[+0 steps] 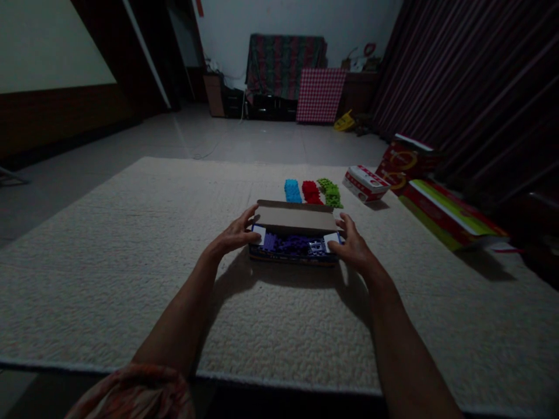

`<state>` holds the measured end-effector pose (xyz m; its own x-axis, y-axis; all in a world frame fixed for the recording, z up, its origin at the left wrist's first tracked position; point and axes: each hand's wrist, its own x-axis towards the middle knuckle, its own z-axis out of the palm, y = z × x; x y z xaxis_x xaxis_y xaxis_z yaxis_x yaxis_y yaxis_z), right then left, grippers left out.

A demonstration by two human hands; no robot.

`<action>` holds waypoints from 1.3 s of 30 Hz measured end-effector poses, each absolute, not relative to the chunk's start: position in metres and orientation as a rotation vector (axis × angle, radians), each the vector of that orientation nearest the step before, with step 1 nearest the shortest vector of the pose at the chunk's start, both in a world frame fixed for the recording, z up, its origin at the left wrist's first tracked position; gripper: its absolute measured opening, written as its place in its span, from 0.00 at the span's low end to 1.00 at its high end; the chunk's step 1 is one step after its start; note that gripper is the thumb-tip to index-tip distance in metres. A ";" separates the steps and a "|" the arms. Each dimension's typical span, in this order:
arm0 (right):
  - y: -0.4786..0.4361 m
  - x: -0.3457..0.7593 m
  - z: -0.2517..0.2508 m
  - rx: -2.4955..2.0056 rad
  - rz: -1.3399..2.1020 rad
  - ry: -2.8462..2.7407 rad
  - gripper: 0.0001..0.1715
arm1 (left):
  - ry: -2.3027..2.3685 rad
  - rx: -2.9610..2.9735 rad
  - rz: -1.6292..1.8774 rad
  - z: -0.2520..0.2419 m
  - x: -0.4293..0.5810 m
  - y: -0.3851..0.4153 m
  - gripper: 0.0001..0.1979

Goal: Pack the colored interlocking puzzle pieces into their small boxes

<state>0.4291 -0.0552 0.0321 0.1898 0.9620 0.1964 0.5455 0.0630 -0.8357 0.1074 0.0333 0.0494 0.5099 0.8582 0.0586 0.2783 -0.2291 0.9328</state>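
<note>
left hand (pixel 236 233) — half-curled, gripping box (pixel 297 216) at left end | right hand (pixel 354 250) — same, right end | purple pieces (pixel 292 244) inside

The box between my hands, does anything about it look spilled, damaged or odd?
Nothing stands out. The box has its lid up, with the left hand and right hand at its white end flaps. The purple pieces lie inside, none visibly spilled. It's too dim to judge small damage.
</note>
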 end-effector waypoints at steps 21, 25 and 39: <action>-0.080 0.410 0.021 -1.311 0.409 -1.475 0.39 | 0.995 1.259 1.421 0.012 0.131 0.009 0.15; -0.091 0.403 0.019 -1.225 0.490 -1.444 0.44 | 0.989 1.229 1.441 0.013 0.133 0.007 0.14; -0.083 0.393 0.009 -1.208 0.519 -1.121 0.14 | 0.733 1.132 1.476 0.012 0.114 0.008 0.19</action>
<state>0.3935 -0.0829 0.0093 0.4090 0.8211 0.3982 0.2283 0.3304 -0.9158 0.1141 0.0081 0.0118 0.0380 0.9654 0.2579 -0.3776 -0.2251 0.8982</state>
